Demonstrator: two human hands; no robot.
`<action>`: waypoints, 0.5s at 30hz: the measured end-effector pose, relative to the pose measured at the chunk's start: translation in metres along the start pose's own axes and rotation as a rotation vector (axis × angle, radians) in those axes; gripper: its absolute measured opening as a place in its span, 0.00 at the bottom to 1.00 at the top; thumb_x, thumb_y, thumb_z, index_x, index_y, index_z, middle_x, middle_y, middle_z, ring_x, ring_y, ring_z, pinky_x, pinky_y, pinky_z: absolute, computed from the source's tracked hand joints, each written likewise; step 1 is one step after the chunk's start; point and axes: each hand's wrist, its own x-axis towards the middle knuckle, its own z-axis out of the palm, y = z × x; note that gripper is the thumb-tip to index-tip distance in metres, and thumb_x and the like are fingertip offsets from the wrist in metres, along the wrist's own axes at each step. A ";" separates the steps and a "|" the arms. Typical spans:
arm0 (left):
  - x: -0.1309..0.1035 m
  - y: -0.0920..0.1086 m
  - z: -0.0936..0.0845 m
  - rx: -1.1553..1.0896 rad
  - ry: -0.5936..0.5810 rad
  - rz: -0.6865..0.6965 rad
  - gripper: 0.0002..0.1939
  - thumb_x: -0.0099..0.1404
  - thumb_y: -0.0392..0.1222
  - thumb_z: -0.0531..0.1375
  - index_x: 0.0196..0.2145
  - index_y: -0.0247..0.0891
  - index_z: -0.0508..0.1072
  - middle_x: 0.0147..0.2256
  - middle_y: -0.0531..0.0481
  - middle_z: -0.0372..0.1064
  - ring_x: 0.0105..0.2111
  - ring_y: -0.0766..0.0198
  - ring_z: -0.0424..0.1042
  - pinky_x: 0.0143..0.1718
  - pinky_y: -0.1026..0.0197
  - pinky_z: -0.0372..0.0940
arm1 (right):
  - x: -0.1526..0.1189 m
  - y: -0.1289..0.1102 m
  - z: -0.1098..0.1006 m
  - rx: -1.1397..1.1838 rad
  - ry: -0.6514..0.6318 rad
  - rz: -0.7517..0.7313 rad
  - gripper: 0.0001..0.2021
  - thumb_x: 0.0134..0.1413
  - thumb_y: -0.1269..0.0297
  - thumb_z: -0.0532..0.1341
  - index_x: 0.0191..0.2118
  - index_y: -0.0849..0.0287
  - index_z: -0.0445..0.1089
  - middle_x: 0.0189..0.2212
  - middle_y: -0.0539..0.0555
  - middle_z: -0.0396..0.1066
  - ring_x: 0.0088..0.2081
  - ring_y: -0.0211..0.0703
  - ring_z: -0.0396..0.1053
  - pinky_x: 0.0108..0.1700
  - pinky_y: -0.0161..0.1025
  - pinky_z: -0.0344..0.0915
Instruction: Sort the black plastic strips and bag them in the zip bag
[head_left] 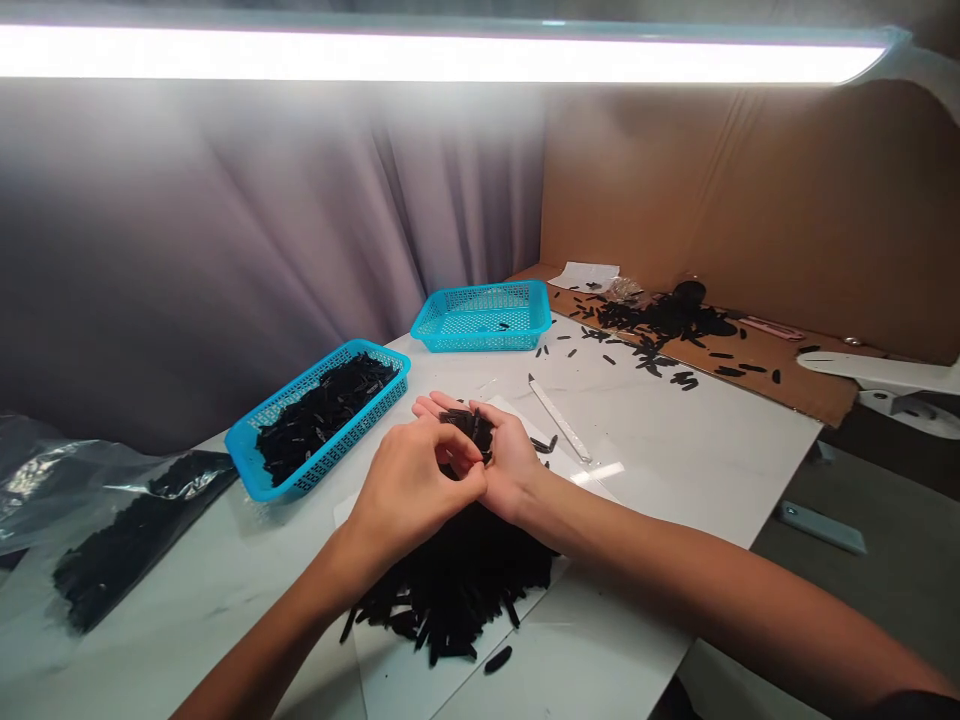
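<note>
My right hand (514,460) is turned palm up and cupped around several small black strips (474,425). Over that palm, my left hand (420,475) has its thumb and forefinger pinched together at the edge of the strips; whatever is between the fingertips is too small to make out. Below both hands, a large pile of black strips (465,580) lies on a white sheet (390,675). One loose strip (498,660) rests in front of the pile.
A blue basket (345,460) of black pieces stands left, beside a clear bag (135,530) of more. Another blue basket (480,345) sits behind. A white pen-like tool (559,418) lies right of my hands; scattered black pieces (660,320) lie at the back right.
</note>
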 end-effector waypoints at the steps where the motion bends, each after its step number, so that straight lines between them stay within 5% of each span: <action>1: -0.001 -0.001 0.000 -0.043 -0.019 0.003 0.07 0.54 0.32 0.63 0.27 0.41 0.80 0.27 0.55 0.78 0.27 0.63 0.75 0.32 0.61 0.67 | 0.000 0.000 0.000 0.004 0.002 0.007 0.22 0.64 0.69 0.50 0.55 0.75 0.72 0.45 0.68 0.80 0.44 0.48 0.80 0.48 0.42 0.75; 8: -0.008 -0.006 -0.001 0.002 0.034 0.083 0.06 0.56 0.33 0.64 0.29 0.42 0.79 0.28 0.55 0.78 0.27 0.64 0.73 0.31 0.61 0.65 | -0.003 0.002 0.001 0.001 0.002 0.018 0.23 0.65 0.67 0.49 0.58 0.75 0.70 0.46 0.68 0.79 0.47 0.50 0.80 0.52 0.47 0.75; 10: -0.005 -0.023 -0.020 0.070 0.172 0.098 0.05 0.59 0.36 0.64 0.31 0.43 0.80 0.30 0.55 0.79 0.28 0.63 0.74 0.30 0.61 0.64 | -0.003 0.001 0.003 0.037 -0.008 0.003 0.24 0.65 0.69 0.49 0.61 0.78 0.66 0.48 0.70 0.78 0.49 0.50 0.79 0.52 0.45 0.75; 13: 0.004 -0.066 -0.058 0.483 0.611 -0.062 0.08 0.64 0.46 0.63 0.37 0.42 0.80 0.33 0.46 0.78 0.35 0.53 0.74 0.33 0.56 0.63 | -0.003 0.000 0.002 0.104 -0.033 -0.009 0.26 0.65 0.70 0.49 0.63 0.81 0.61 0.52 0.73 0.75 0.54 0.51 0.76 0.53 0.41 0.75; 15: 0.010 -0.091 -0.075 0.608 0.586 -0.125 0.12 0.64 0.48 0.64 0.43 0.42 0.79 0.37 0.43 0.78 0.37 0.50 0.74 0.32 0.55 0.61 | -0.003 0.000 0.001 0.119 -0.044 0.001 0.26 0.64 0.70 0.50 0.64 0.81 0.61 0.53 0.74 0.74 0.55 0.51 0.75 0.52 0.41 0.75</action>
